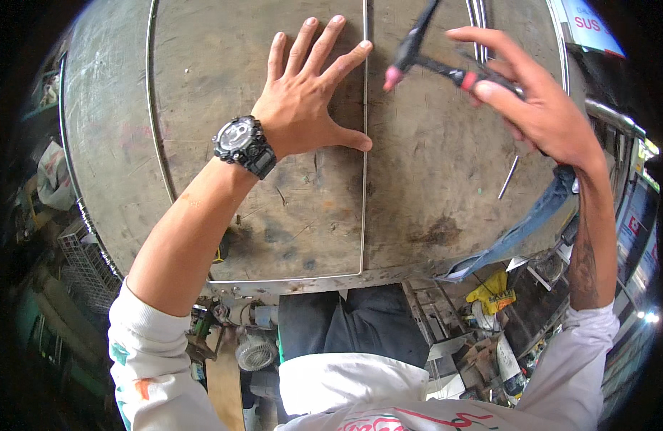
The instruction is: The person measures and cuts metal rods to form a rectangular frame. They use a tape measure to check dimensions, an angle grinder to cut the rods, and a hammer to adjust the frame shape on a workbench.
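Observation:
My left hand [302, 93], a black watch on its wrist, lies on the worn metal tabletop with fingers spread. Its index fingertip and thumb tip reach a thin metal rod [365, 194], part of a slim rod frame with its near corner at the table's front edge. In my right hand [539, 100] is a TIG welding torch [432, 63], black with a pink cup, held above the table to the right of that rod. The cup points down toward the rod, apart from it. A cable in a blue denim sleeve [514, 230] hangs below my right wrist.
A short metal rod [509, 177] lies on the tabletop [446, 179] at the right. More thin rods [479, 32] run along the far right. Beneath the front edge are a yellow bag [493, 291] and scattered scrap. A wire basket [83, 262] stands at the left.

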{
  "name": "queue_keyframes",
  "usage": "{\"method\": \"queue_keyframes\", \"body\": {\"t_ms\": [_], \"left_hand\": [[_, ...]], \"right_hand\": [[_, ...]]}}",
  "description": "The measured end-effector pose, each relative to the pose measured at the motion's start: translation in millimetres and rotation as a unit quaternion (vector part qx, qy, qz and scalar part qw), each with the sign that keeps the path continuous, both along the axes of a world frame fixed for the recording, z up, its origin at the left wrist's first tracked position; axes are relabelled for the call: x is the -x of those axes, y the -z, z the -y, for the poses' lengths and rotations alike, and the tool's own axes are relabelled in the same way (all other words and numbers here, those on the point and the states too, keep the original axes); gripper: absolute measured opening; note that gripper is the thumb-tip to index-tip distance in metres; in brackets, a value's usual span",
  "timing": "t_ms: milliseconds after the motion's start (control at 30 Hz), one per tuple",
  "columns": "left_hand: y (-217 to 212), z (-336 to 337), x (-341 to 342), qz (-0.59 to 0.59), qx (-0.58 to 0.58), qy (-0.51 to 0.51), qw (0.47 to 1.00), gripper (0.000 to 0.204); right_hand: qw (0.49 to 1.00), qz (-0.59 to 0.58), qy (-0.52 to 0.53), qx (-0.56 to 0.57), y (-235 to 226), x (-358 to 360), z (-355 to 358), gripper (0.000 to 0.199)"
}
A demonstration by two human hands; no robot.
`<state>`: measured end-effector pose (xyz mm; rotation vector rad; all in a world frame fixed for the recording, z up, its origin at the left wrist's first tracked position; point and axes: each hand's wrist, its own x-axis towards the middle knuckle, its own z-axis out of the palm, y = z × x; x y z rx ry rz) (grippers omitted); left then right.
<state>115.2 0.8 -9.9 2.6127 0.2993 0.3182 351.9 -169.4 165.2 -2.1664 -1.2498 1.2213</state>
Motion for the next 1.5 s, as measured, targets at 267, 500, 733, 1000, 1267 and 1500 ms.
{"method": "queue_keyframes", "body": {"t_ms": [267,500,733,1000,1267,1500], "left_hand": [[-22,-3,-5,-0.117,-0.043,0.025,0.992,0.133],[-29,-2,-6,-0.129,-0.082,0.035,0.988,0.132],[-29,-3,-6,-0.132,-0.078,0.038,0.987,0.132],[-28,-1,-6,-0.129,-0.08,0.031,0.988,0.132],[-29,-2,-6,-0.139,-0.086,0.036,0.986,0.134],[-28,-3,-7,-0.131,-0.081,0.036,0.987,0.136]], "right_hand": [[0.998,0.007,-0.034,0.044,13,4,-8,0.052],[0.997,0.026,-0.059,0.049,23,-2,-11,0.051],[0.995,0.035,-0.081,0.035,31,-1,-12,0.051],[0.983,-0.07,-0.048,0.16,-24,12,-38,0.056],[0.991,-0.027,-0.094,0.095,-8,9,-32,0.051],[0.991,0.04,-0.126,0.034,6,9,-28,0.048]]}}
